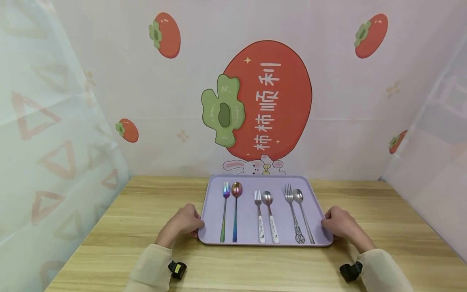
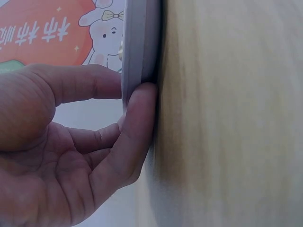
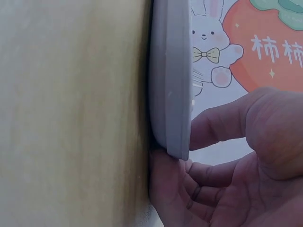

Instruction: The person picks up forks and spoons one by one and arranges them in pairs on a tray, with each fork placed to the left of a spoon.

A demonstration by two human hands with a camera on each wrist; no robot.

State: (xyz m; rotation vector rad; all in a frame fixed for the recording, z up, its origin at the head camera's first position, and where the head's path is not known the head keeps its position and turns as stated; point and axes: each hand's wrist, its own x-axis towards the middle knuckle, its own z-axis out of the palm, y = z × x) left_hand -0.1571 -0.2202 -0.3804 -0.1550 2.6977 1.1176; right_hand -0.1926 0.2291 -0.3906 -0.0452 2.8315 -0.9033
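A lilac rectangular tray [image 1: 244, 211] lies on the wooden table. My left hand [image 1: 186, 222] pinches its left side near the front corner, with the thumb on the rim and fingers underneath, as the left wrist view shows. At the opposite side my right hand [image 1: 341, 222] grips the rim the same way. On the tray lie three fork-and-spoon pairs: a rainbow-coloured fork [image 1: 226, 190] and spoon [image 1: 237, 189] at left, a small white-handled fork [image 1: 261, 229] and spoon [image 1: 267, 198] in the middle, and a silver fork [image 1: 288, 194] with ornate handle beside a plain silver spoon [image 1: 298, 196] at right.
Behind the table [image 1: 255, 267] hangs a pale cloth [image 1: 339, 142] printed with persimmons and a rabbit, close to the tray's far edge. More cloth closes off the left and right sides. A small black wrist camera [image 1: 177, 269] sits at each sleeve.
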